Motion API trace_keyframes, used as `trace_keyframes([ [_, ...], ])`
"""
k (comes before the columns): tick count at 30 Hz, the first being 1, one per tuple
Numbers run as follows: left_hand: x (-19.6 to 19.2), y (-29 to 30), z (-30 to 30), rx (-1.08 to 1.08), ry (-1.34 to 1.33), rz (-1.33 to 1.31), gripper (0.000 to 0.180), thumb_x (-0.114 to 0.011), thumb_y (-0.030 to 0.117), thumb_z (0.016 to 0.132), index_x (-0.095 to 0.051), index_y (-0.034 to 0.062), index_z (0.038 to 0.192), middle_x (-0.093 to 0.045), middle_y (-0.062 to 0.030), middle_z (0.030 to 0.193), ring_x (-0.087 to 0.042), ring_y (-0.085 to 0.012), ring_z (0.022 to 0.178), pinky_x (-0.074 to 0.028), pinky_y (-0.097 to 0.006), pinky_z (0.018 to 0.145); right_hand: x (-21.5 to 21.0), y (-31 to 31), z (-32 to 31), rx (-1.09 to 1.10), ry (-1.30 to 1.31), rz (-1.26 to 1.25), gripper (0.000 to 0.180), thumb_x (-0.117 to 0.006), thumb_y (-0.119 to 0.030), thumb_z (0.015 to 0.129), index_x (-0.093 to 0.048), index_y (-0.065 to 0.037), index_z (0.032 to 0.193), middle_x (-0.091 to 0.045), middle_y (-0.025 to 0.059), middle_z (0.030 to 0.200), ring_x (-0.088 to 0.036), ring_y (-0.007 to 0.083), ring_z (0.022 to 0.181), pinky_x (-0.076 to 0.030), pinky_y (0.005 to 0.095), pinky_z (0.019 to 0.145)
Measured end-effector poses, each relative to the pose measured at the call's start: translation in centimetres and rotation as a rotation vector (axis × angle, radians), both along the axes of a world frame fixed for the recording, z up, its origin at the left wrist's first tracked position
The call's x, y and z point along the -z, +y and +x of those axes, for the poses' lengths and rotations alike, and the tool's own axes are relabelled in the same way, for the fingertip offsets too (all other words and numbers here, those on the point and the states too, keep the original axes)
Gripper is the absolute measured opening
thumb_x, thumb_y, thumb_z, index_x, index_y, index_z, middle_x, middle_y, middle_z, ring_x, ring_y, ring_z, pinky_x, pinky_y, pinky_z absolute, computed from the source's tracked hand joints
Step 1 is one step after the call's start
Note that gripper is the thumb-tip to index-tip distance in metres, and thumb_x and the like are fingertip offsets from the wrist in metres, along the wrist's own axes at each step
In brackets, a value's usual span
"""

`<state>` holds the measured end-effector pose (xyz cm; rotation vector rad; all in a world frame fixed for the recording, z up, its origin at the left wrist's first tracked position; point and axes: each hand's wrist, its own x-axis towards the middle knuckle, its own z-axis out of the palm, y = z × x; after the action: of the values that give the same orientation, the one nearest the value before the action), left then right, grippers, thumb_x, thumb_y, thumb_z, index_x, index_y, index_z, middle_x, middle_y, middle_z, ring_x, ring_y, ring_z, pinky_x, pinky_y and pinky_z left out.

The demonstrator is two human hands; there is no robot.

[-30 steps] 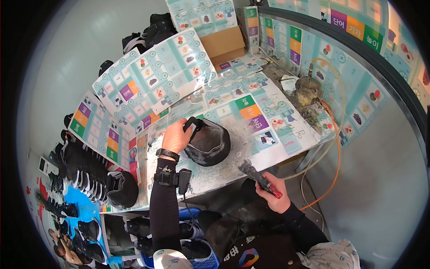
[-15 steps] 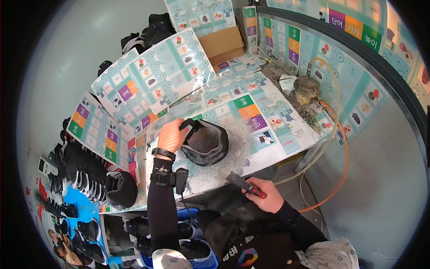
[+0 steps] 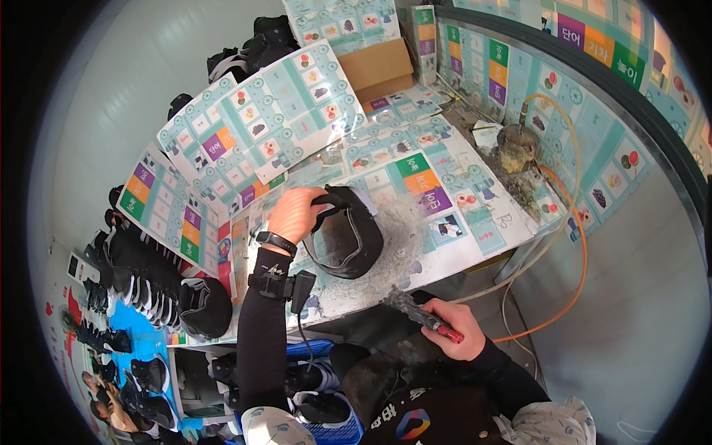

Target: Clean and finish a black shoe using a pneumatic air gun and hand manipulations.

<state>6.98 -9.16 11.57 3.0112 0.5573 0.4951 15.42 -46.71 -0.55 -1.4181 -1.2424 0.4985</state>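
A black shoe [image 3: 365,241] with a grey-edged opening rests on the paper-covered worktable [image 3: 415,274], the opening turned toward my left side. My left hand [image 3: 295,213] is closed on the strap-like edge at its top. My right hand [image 3: 457,326] grips a brush [image 3: 424,315] with a dark, crusted head and a red handle, just off the table's front edge. The brush head points left toward the shoe but stays apart from it. A pale hose [image 3: 512,280] passes behind my right hand; whether it joins the brush cannot be seen.
A residue-crusted pot [image 3: 517,148] stands at the back right, with an orange hose [image 3: 582,278] hanging near it. Printed boards [image 3: 259,111] lean along the left. Rows of black shoes [image 3: 204,308] stand at left. A blue basket [image 3: 337,430] holding shoes is below the table.
My left hand has tipped the shoe, turning its opening more to the left. My right hand and the brush have shifted slightly right and down. The whole view has shifted slightly.
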Motion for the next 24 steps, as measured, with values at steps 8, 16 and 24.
trace_keyframes([
  [8, 0.5, 0.8, -0.3, 0.01, 0.005, -0.091, 0.027, -0.078, 0.015, 0.088, -0.078, 0.0033, 0.112, -0.076, -0.0208, 0.104, -0.071, -0.0425, 0.098, -0.055, -0.047, 0.086, 0.7, 0.3, -0.1, -0.058, -0.041, -0.029, 0.027, -0.074, -0.005, 0.084, -0.061, -0.001, 0.108, -0.064, 0.0212, 0.087, -0.064, 0.0453, 0.081, -0.051, 0.0428, 0.07],
  [16, 0.5, 0.7, -0.5, 0.022, 0.025, -0.085, 0.026, -0.077, 0.012, 0.087, -0.078, 0.0038, 0.112, -0.076, -0.0189, 0.104, -0.071, -0.0407, 0.1, -0.055, -0.045, 0.087, 2.3, 1.3, -0.3, 0.041, 0.043, -0.123, 0.025, -0.073, -0.008, 0.085, -0.064, -0.001, 0.106, -0.066, 0.0232, 0.089, -0.065, 0.046, 0.085, -0.052, 0.0458, 0.072],
  [24, -5.3, -0.9, -0.7, 0.164, -0.108, -0.031, 0.025, -0.069, 0.0, 0.088, -0.077, 0.0035, 0.111, -0.077, -0.0161, 0.103, -0.074, -0.0356, 0.099, -0.057, -0.041, 0.088, 1.5, 0.3, 1.4, 0.191, 0.389, -0.025, 0.031, -0.069, 0.003, 0.087, -0.065, 0.003, 0.118, -0.078, 0.0106, 0.097, -0.072, 0.0199, 0.082, -0.056, 0.0332, 0.076],
])
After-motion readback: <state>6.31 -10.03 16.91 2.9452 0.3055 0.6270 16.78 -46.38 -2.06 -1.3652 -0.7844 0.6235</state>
